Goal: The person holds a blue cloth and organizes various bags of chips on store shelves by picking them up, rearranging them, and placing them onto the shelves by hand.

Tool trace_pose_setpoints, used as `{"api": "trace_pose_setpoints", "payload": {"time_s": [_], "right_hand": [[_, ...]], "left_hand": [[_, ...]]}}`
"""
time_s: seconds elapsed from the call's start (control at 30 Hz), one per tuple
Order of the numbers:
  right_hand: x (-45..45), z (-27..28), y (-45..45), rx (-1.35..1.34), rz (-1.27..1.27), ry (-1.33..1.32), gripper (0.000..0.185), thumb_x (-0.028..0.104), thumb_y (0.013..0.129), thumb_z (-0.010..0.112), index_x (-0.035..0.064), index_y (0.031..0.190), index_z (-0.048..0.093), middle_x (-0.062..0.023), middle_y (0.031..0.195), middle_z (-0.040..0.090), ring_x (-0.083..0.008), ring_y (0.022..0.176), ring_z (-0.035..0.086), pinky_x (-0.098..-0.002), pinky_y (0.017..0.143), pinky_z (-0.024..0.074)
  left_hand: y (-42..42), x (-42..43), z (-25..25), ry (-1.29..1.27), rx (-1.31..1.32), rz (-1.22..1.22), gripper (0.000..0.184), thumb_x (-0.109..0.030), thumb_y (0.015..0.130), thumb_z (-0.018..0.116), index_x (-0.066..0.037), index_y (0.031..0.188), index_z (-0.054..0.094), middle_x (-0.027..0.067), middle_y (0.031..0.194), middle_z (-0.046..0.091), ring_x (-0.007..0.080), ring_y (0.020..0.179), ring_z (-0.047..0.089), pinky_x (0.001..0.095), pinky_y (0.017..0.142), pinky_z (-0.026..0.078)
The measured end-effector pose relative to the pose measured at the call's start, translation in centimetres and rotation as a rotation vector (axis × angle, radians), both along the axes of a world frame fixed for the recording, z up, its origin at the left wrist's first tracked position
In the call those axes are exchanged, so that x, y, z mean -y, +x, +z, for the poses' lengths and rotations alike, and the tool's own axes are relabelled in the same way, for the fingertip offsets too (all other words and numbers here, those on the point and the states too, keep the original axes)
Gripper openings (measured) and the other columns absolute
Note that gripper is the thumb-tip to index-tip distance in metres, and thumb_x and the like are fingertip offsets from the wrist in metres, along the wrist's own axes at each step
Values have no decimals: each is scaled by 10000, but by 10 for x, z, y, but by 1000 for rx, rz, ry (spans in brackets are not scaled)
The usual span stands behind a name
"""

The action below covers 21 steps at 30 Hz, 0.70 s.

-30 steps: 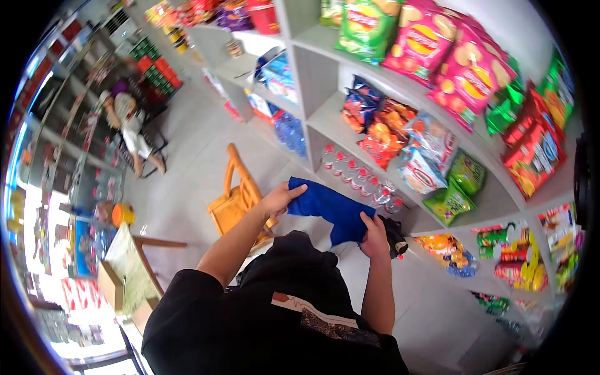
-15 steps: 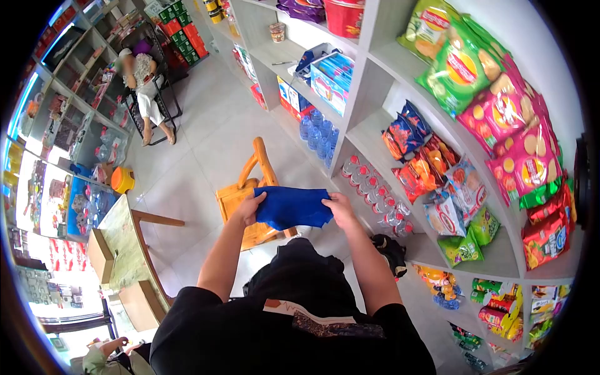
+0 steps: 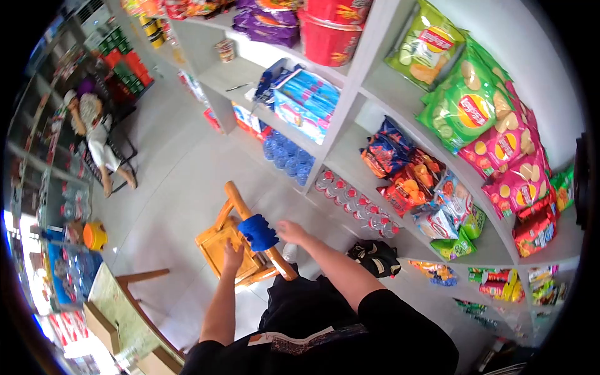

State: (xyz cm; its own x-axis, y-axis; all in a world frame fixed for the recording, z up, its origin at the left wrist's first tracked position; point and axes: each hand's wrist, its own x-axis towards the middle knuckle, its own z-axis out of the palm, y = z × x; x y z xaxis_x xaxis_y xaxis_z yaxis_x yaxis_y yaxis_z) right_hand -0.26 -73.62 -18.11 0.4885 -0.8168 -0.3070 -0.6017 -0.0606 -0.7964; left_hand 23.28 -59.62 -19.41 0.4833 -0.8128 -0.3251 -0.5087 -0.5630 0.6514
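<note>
Your blue cloth (image 3: 257,232) lies draped over the back rail (image 3: 235,199) of the wooden chair (image 3: 215,245). Your left hand (image 3: 232,255) is on the seat side of that chair, fingers parted and empty; your right hand (image 3: 291,231) is on the rail's far side, just beside the cloth, fingers loosely apart, contact unclear. The cloth should feel light, soft and unbreakable; pinch it at 2 opposite edges.
</note>
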Motion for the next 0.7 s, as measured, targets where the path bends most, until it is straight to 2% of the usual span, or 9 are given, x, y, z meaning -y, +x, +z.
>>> {"api": "trace_pose_setpoints", "payload": {"time_s": [0.1,0.17,0.2,0.27,0.3,0.37,0.47,0.63,0.7], "right_hand": [[-21,-19,6,131,328,192,354,267,868,576,36,1134,610,-177,1055,651,-306,1005,625,-406,873,488],[-27,-1,10,-56,496,371,279,287,867,560,70,1003,668,-159,1000,665,-300,907,634,-420,808,492],[-36,-32,6,63,515,151,274,291,872,555,75,993,673,-147,932,679,-287,844,638,-426,754,492],[-40,3,-15,46,392,317,278,285,890,548,79,1040,660,-125,913,691,-249,818,644,-401,742,497],[-42,-34,-23,143,350,368,259,265,892,555,79,1041,657,-121,914,693,-237,814,640,-389,748,497],[-34,-14,-59,126,340,213,284,289,914,544,65,1064,631,-108,920,686,-216,825,628,-363,759,490],[-27,10,-110,-15,273,147,333,336,931,535,56,1096,607,-92,978,671,-204,885,620,-346,783,481],[-23,26,-195,132,117,52,341,368,940,529,74,1091,613,-91,1008,665,-225,936,631,-342,816,487],[-31,79,-213,159,52,-40,325,350,944,522,70,1079,614,-86,991,667,-213,916,636,-338,816,490]], "left_hand": [[-34,27,4,-36,-172,-107,700,-327,851,653,53,1358,354,285,1284,499,396,1175,515,432,975,428],[-43,27,-28,-61,-188,-145,623,-286,858,639,29,1335,391,283,1243,531,400,1148,535,440,946,441],[-47,38,-42,-128,-165,-186,573,-251,864,628,15,1325,417,282,1198,567,397,1118,560,441,913,460],[-45,46,-50,27,-144,-216,502,-185,858,590,30,1290,452,261,1159,597,388,1126,559,435,958,432],[-34,47,-77,-104,-90,-383,500,-145,843,587,31,1292,453,245,1144,612,385,1119,564,431,972,422],[-28,54,-50,-211,-185,-496,414,-85,831,576,44,1222,530,238,1226,562,352,1202,509,415,1007,398],[-18,69,-29,-11,-86,-539,403,-153,838,579,31,1196,552,237,1213,570,362,1182,518,423,999,405],[-8,113,-5,397,198,-787,410,-268,851,583,10,1152,588,237,1192,585,380,1150,535,438,984,417],[-14,142,7,443,300,-940,421,-314,855,585,1,1134,602,236,1184,590,387,1136,542,443,979,421]]}}
